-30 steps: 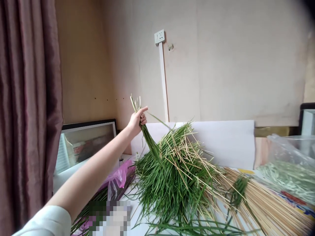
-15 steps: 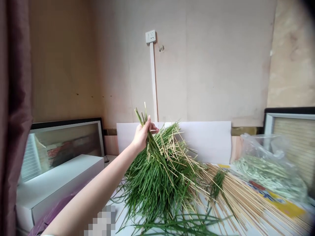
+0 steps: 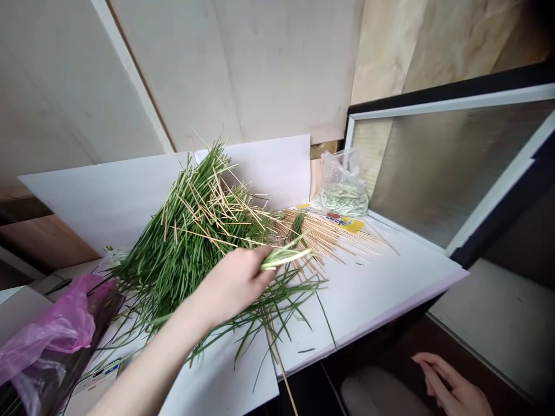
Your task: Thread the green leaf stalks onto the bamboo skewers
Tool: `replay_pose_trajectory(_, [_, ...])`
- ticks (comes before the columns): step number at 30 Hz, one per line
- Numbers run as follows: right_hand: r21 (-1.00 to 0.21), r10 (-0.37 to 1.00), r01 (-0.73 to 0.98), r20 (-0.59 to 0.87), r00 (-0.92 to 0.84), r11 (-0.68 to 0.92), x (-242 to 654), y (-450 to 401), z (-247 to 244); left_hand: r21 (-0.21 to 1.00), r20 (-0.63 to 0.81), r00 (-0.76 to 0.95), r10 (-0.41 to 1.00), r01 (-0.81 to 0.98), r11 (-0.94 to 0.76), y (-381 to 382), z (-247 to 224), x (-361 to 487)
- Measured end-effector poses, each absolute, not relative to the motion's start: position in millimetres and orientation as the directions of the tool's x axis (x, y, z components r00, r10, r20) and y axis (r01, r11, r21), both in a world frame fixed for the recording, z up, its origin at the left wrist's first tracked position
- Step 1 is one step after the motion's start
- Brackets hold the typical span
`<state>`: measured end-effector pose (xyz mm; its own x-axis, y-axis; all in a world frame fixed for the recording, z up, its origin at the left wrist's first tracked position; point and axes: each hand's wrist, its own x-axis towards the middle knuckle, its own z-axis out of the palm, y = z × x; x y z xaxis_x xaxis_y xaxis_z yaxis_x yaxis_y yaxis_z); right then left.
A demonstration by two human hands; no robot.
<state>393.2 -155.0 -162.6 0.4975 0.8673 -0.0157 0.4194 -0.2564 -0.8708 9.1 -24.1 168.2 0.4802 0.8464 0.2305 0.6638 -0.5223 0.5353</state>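
My left hand [image 3: 243, 283] is closed around a small bunch of garlic chives [image 3: 286, 256], their pale cut ends pointing right. It hovers in front of a big heap of chives [image 3: 173, 254] with long green leaves. Thin bamboo skewers [image 3: 223, 214] lie scattered over the heap's top. Loose chive leaves [image 3: 286, 294] spread on the white table [image 3: 359, 294] below my left hand. Away from the table, at the lower right, my right hand [image 3: 455, 384] has its fingers drawn together, and nothing shows in it.
More skewers [image 3: 321, 231] lie fanned out behind, beside a small tied bundle of chives [image 3: 298, 224]. A clear plastic bag [image 3: 342, 193] with pale green contents stands at the back right. A pink plastic bag [image 3: 65, 323] and a phone [image 3: 95, 381] are at the left. One skewer [image 3: 286, 381] juts over the front edge.
My view has turned right and down. My left hand has brought the chives from above the heap to its front right, stem ends now pointing right. My right hand has come into view.
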Motion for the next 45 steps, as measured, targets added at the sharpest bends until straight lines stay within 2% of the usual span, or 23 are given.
replay_pose_trajectory(3, [-0.900,0.863,0.338,-0.078,0.499,-0.277,389.6,-151.8,-161.1,0.528,0.116,0.524,0.844,0.687,-0.499,-8.6,111.7,25.9])
replay_pose_trajectory(6, [-0.911,0.860,0.312,-0.081,0.503,-0.268,387.8,-151.0,-166.5,0.417,-0.021,0.549,0.835,0.764,-0.492,2.1,59.2,36.5])
replay_pose_trajectory(7, [-0.912,0.862,0.319,-0.067,0.503,-0.257,387.5,-151.1,-169.0,0.396,-0.023,0.564,0.825,0.763,-0.510,4.9,45.0,38.3])
replay_pose_trajectory(12, [-0.892,0.866,0.403,0.026,0.499,-0.205,384.7,-153.4,-172.6,0.327,0.117,0.573,0.811,0.749,-0.576,15.7,4.1,34.9])
replay_pose_trajectory(15, [-0.872,0.848,0.461,0.112,0.518,-0.166,378.9,-149.7,-157.9,0.298,0.188,0.561,0.806,0.749,-0.591,17.1,-3.0,27.2])
replay_pose_trajectory(17, [-0.853,0.843,0.509,0.184,0.506,-0.118,371.8,-138.0,-138.6,0.322,0.223,0.549,0.806,0.739,-0.592,15.5,-4.0,22.6])
replay_pose_trajectory(19, [-0.818,0.862,0.573,0.249,0.441,-0.058,362.3,-115.4,-113.0,0.421,0.270,0.523,0.809,0.691,-0.587,13.1,-3.5,19.6])
replay_pose_trajectory(21, [-0.725,0.874,0.689,0.332,0.356,-0.004,351.4,-82.1,-84.6,0.634,0.299,0.482,0.823,0.544,-0.549,11.2,-2.0,18.4])
replay_pose_trajectory(23, [-0.492,0.913,0.870,0.354,0.204,-0.004,340.3,-41.7,-58.2,0.904,0.241,0.466,0.851,0.210,-0.371,10.7,0.2,17.9])
replay_pose_trajectory(24, [-0.436,0.922,0.900,0.350,0.168,0.001,334.9,-20.6,-47.2,0.979,0.186,0.495,0.849,-0.018,-0.204,11.1,1.6,17.4])
replay_pose_trajectory(25, [-0.399,0.929,0.917,0.342,0.140,0.009,329.7,-0.1,-38.3,0.971,0.140,0.547,0.825,-0.241,-0.005,11.8,3.0,16.5])
replay_pose_trajectory(26, [-0.356,0.940,0.934,0.322,0.113,0.009,324.7,19.2,-31.4,0.888,0.120,0.604,0.788,-0.420,0.188,12.7,4.5,15.1])
replay_pose_trajectory(27, [-0.314,0.949,0.950,0.300,0.101,-0.002,320.0,36.6,-26.7,0.768,0.128,0.648,0.751,-0.544,0.338,13.7,5.9,13.1])
replay_pose_trajectory(29, [-0.229,0.967,0.973,0.242,0.082,-0.025,311.5,64.1,-22.5,0.561,0.180,0.673,0.718,-0.670,0.487,15.6,8.4,8.2])
replay_pose_trajectory(32, [-0.118,0.983,0.991,0.163,0.083,-0.064,302.5,87.1,-22.9,0.433,0.222,0.646,0.730,-0.737,0.520,17.4,11.1,1.3])
replay_pose_trajectory(36, [-0.031,0.990,0.995,0.096,0.101,-0.098,299.5,95.5,-22.2,0.406,0.246,0.628,0.738,-0.758,0.510,18.1,14.3,-2.6])
replay_pose_trajectory(40, [-0.017,0.994,0.994,0.034,0.107,-0.106,305.0,94.0,-16.6,0.398,0.263,0.610,0.748,-0.775,0.491,18.3,18.2,-4.4])
replay_pose_trajectory(45, [-0.066,0.995,0.993,0.001,0.097,-0.097,317.0,84.9,-10.4,0.395,0.269,0.605,0.749,-0.779,0.487,18.6,19.9,-6.1])
